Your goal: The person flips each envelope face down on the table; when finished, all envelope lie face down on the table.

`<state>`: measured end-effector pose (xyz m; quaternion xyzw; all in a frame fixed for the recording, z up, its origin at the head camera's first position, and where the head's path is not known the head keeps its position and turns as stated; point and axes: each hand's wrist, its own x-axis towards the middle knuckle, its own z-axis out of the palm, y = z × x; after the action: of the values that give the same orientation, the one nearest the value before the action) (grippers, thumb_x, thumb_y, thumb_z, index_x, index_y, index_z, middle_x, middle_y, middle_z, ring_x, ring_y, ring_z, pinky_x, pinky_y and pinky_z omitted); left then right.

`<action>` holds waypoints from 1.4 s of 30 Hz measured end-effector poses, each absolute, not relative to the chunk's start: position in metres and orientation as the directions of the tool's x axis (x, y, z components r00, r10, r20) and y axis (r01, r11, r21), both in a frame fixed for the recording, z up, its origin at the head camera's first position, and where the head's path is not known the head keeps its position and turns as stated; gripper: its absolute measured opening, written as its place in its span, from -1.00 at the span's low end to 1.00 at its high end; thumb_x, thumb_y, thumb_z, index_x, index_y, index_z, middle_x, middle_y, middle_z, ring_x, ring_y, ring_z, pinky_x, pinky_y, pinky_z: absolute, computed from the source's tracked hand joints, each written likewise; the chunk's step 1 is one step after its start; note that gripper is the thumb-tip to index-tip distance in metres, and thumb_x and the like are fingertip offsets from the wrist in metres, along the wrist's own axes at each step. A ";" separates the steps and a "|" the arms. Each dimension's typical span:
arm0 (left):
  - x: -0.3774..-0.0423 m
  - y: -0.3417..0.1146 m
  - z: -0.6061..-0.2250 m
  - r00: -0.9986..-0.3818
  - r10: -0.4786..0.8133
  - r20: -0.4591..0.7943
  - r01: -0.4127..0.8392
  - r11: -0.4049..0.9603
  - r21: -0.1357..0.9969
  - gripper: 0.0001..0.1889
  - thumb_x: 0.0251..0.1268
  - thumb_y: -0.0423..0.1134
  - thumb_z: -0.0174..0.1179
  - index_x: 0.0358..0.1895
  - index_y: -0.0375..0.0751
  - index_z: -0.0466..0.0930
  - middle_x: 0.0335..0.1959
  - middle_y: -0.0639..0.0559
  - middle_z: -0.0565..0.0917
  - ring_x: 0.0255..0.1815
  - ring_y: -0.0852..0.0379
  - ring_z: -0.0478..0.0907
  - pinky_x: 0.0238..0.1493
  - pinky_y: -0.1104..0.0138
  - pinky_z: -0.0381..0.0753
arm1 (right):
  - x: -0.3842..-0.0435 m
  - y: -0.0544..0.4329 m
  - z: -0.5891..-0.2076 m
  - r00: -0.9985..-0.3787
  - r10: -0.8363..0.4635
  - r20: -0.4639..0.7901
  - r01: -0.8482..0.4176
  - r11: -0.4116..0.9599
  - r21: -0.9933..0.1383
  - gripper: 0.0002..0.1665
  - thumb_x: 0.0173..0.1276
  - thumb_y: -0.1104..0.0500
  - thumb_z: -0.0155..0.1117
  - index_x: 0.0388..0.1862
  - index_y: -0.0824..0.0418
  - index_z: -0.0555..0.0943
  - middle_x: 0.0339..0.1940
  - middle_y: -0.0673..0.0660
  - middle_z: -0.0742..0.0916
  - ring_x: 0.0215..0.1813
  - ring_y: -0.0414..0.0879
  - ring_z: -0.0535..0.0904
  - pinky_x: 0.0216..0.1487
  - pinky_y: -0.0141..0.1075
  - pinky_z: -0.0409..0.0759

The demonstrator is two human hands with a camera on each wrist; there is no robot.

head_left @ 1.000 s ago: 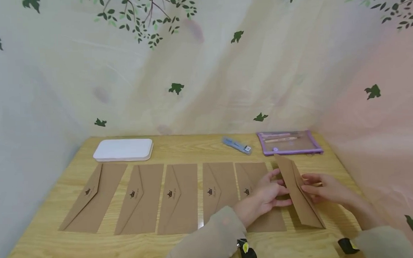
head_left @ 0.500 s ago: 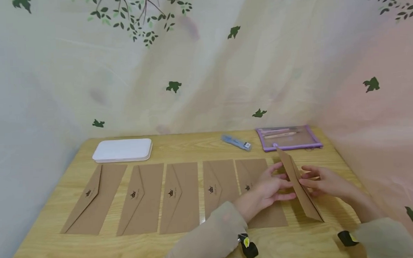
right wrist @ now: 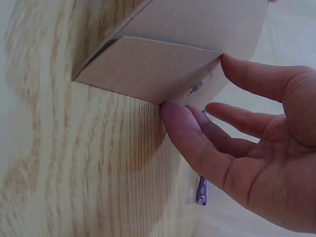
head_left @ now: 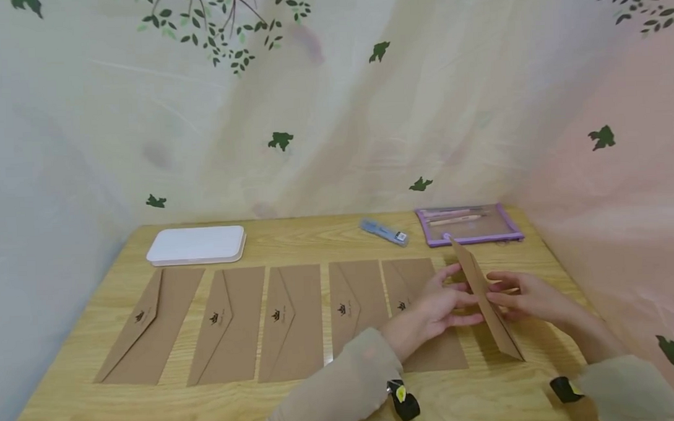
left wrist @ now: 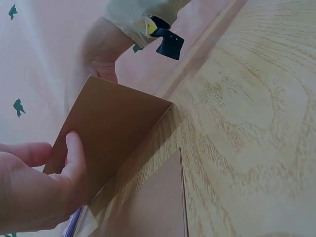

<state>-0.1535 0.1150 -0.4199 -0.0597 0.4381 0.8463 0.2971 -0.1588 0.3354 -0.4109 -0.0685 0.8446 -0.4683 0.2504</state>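
Note:
A brown kraft envelope (head_left: pixel 498 329) stands tilted on its long edge at the right of the table, between both hands. My left hand (head_left: pixel 426 312) holds it from the left, with fingers spread; in the left wrist view a finger lies on its plain face near the edge. My right hand (head_left: pixel 535 299) holds the flap side. In the right wrist view, the flap (right wrist: pixel 143 66) stands raised, with right fingertips (right wrist: pixel 175 116) at its edges and a small dark print behind it. Beneath my left forearm lies a flat envelope (head_left: pixel 408 276), partly hidden.
Several more brown envelopes (head_left: pixel 293 323) lie flat in a row to the left, each with a crown print. Behind them are a white case (head_left: pixel 196 245), a blue packet (head_left: pixel 383 232) and a purple-edged pouch (head_left: pixel 472 238) holding pens. Printed cloth hangs around the table.
The envelope between my hands has tipped more upright, so its face shows narrower from the head. Both hands keep their places on it. The head view has shifted slightly.

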 end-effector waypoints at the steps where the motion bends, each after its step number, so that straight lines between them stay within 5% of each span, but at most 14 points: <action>1: -0.154 0.115 -0.420 -0.815 0.453 -0.361 -0.556 -0.442 0.704 -0.30 0.26 -0.71 0.12 0.42 -0.05 0.38 0.11 -0.20 0.57 0.00 -0.18 0.65 0.06 -0.21 0.63 | -0.159 0.335 -0.411 -0.865 -0.350 -0.359 0.120 0.551 -0.826 -0.13 0.56 0.14 0.19 0.49 0.67 0.00 0.31 0.68 0.37 0.16 0.27 0.59 -0.05 -0.07 0.75; 10: -0.155 0.115 -0.421 -0.809 0.470 -0.352 -0.563 -0.448 0.694 -0.30 0.25 -0.67 0.13 0.43 -0.06 0.36 0.17 -0.22 0.55 0.05 -0.20 0.63 0.10 -0.26 0.59 | -0.159 0.336 -0.411 -0.865 -0.362 -0.348 0.105 0.547 -0.831 -0.12 0.56 0.16 0.19 0.48 0.69 -0.04 0.30 0.71 0.36 0.14 0.30 0.61 -0.06 -0.01 0.75; 21: -0.155 0.111 -0.423 -0.800 0.496 -0.338 -0.567 -0.438 0.698 -0.34 0.27 -0.62 0.14 0.42 -0.10 0.36 0.09 -0.20 0.62 0.07 -0.20 0.63 0.12 -0.24 0.58 | -0.159 0.333 -0.409 -0.838 -0.438 -0.325 0.100 0.464 -0.880 -0.25 0.58 0.17 0.16 0.46 0.64 0.14 0.30 0.60 0.40 0.11 0.16 0.62 -0.02 -0.04 0.74; 32: -0.152 0.108 -0.419 -0.794 0.510 -0.330 -0.562 -0.410 0.719 -0.39 0.29 -0.56 0.18 0.40 -0.11 0.40 0.12 -0.18 0.62 0.13 -0.20 0.59 0.11 -0.19 0.62 | -0.144 0.328 -0.397 -0.830 -0.455 -0.323 0.142 0.389 -0.910 -0.22 0.74 -0.02 -0.27 0.55 0.59 -0.07 0.50 0.64 0.16 0.43 0.55 0.21 0.07 0.07 0.69; 38: -0.152 0.107 -0.418 -0.789 0.515 -0.336 -0.568 -0.402 0.718 -0.40 0.30 -0.55 0.18 0.40 -0.12 0.41 0.13 -0.16 0.58 0.12 -0.19 0.58 0.11 -0.18 0.62 | -0.143 0.331 -0.400 -0.811 -0.493 -0.315 0.141 0.357 -0.923 -0.27 0.75 0.03 -0.30 0.57 0.56 -0.10 0.52 0.63 0.10 0.45 0.51 0.19 0.06 0.10 0.69; 42: -0.152 0.108 -0.420 -0.780 0.528 -0.335 -0.574 -0.390 0.720 -0.46 0.33 -0.53 0.17 0.36 -0.10 0.47 0.04 -0.13 0.59 -0.03 -0.07 0.60 0.12 -0.17 0.62 | -0.143 0.333 -0.402 -0.797 -0.525 -0.299 0.129 0.336 -0.933 -0.29 0.75 0.05 -0.31 0.58 0.55 -0.11 0.53 0.61 0.09 0.41 0.21 0.40 0.07 0.09 0.69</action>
<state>-0.1523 0.1077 -0.4205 -0.0256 0.4425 0.8332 0.3306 -0.1425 0.3334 -0.4024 -0.1296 0.7636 -0.5616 0.2910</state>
